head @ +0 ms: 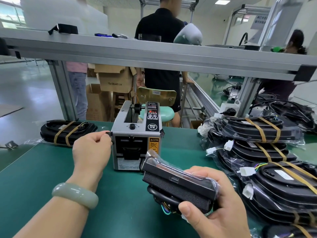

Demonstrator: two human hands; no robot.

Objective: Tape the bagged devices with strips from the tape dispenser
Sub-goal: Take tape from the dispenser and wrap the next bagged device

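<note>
Green surface [42, 169]: the left hand's [91, 148] grip pinches a dark tape strip [109, 133] at the central tape dispenser [135, 140]. The right hand [228, 203], near right, clasps a bagged device [178, 182] showing no tape. Taped devices [262, 133] stack right, suggesting several finished.

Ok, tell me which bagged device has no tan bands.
The device gripped in the right hand; the lone device left of the tape dispenser and the stacked devices at right all wear tan bands.

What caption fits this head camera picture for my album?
Left hand pinches a tape strip at the dispenser; right hand holds a bagged device.
</note>
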